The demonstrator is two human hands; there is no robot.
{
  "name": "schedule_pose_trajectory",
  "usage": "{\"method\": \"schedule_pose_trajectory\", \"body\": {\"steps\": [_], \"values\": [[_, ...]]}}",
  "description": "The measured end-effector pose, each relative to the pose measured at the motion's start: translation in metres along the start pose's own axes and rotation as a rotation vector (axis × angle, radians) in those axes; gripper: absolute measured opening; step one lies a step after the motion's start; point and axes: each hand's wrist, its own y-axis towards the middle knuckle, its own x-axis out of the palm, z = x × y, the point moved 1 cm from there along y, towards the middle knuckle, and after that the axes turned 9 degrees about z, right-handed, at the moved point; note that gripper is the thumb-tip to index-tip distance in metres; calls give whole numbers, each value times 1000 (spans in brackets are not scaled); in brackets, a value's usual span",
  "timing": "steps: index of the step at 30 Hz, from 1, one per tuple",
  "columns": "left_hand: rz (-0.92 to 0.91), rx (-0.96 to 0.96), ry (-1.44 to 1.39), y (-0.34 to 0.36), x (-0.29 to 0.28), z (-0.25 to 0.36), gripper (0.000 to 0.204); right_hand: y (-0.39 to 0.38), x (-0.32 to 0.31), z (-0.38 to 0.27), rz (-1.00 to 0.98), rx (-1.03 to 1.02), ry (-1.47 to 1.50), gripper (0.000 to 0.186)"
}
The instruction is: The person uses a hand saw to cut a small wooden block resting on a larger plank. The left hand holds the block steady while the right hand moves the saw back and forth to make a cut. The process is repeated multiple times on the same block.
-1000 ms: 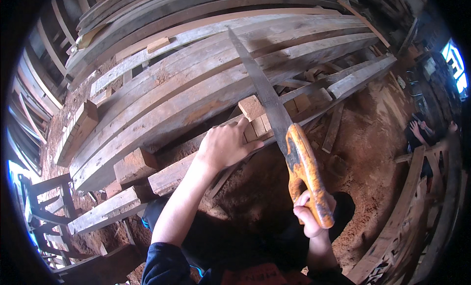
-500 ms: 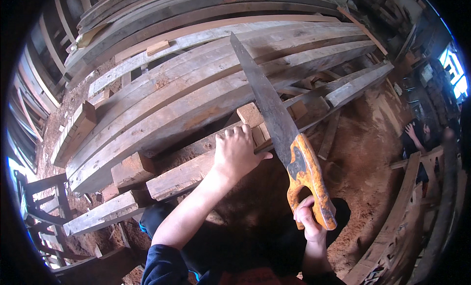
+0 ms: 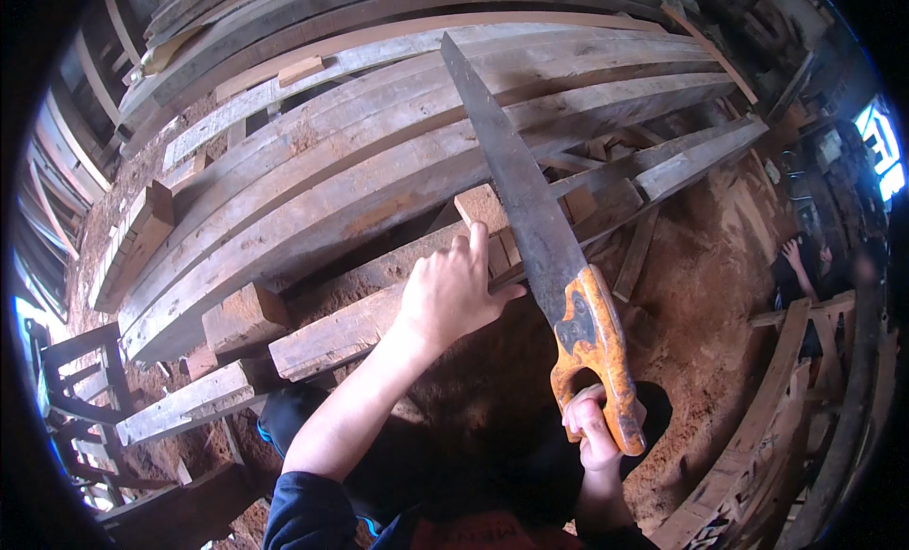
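My right hand [image 3: 594, 425] is wrapped round the worn yellow handle of a handsaw [image 3: 533, 204]. Its dark blade slants up and away to the left, over the timbers. My left hand [image 3: 450, 294] lies over a rough wooden beam [image 3: 346, 332], thumb and index finger stretched apart, the other fingers bent. Its index fingertip reaches up by a small wooden block [image 3: 481, 207]; whether it touches cannot be told. Part of the beam's right end is hidden behind my hand and the saw blade.
Long stacked timbers [image 3: 379, 186] stretch across the far side. A short squared block [image 3: 246, 318] and a beam end [image 3: 194, 401] sit at the left. More planks [image 3: 748, 446] line the right, where another person's hand [image 3: 793, 255] shows. Reddish sawdust [image 3: 696, 332] covers the ground.
My left index finger has straightened toward the small block, where earlier the fingers were bent over the wood. The saw stays in my right hand, nearly in place; the view has shifted slightly.
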Motion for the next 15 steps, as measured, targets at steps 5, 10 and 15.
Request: {"method": "schedule_pose_trajectory", "body": {"steps": [5, 10, 15], "values": [[-99, -43, 62, 4, -1, 2, 70, 3, -3, -2, 11, 94, 109, 18], [-152, 18, 70, 7, -1, -7, 66, 4, -5, 2, 40, 101, 129, 18], [-103, 34, 62, 3, -2, -5, 62, 4, -9, 1, -52, 88, 95, 11]]}}
